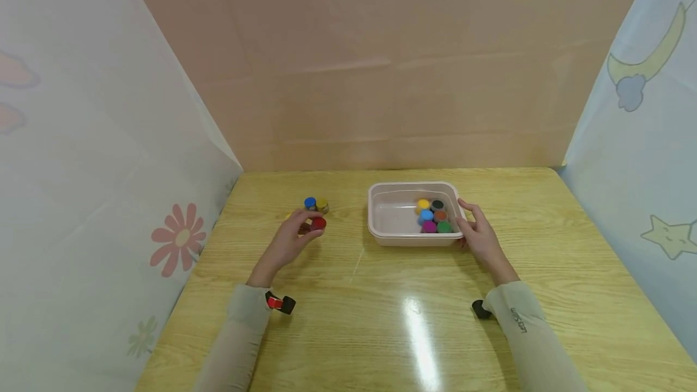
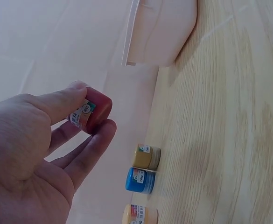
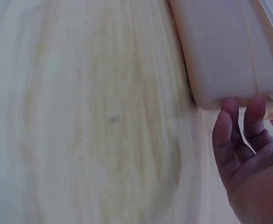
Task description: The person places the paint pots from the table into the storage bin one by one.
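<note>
My left hand (image 1: 288,239) pinches a small paint jar with a red lid (image 1: 319,223) between thumb and fingers, lifted off the table in the left wrist view. Just beyond it stand a blue-lidded jar (image 2: 140,180) and a dark-yellow-lidded jar (image 2: 146,157), side by side. A lighter yellow-lidded jar (image 2: 141,214) is mostly hidden behind the hand in the head view. At the right end of a pale pink plastic box (image 1: 392,239), my right hand (image 1: 481,239) holds the rim and end wall. Several jars with coloured lids, among them a purple-lidded jar (image 1: 429,227), fill the box's right side.
The wooden table (image 1: 348,319) carries the box near its back middle. A brown paper-like backdrop (image 1: 392,77) rises behind it. Patterned cloth walls, the left cloth (image 1: 109,138) and the right cloth (image 1: 642,156), flank the table.
</note>
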Demonstrator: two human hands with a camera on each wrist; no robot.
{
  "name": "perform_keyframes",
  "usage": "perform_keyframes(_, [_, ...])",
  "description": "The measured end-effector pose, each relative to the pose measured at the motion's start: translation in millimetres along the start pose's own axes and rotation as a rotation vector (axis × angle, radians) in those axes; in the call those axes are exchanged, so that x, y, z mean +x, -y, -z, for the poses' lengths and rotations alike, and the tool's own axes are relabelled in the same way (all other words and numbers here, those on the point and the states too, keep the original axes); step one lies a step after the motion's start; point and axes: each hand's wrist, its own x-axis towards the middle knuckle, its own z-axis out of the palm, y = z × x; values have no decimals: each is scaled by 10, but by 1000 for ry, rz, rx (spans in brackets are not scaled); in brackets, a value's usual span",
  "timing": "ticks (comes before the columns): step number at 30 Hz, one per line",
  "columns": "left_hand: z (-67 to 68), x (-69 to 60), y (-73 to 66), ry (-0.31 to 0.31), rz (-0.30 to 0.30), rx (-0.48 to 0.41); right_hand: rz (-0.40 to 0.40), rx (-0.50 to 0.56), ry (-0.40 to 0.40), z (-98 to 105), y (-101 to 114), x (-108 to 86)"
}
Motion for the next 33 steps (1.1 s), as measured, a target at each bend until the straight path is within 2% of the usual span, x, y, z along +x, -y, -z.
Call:
perform_keyframes(10, [-74,42,-47,2,-50,-26,3,-14,-10,-8,-33,18])
perform_keyframes(23, [-178,95,-140,26,-55,-52,12,-7,-14,-12,-28,11])
perform_keyframes(33, [-266,205,-266,17,-82,-44,3,-5,-10,-9,-12,5])
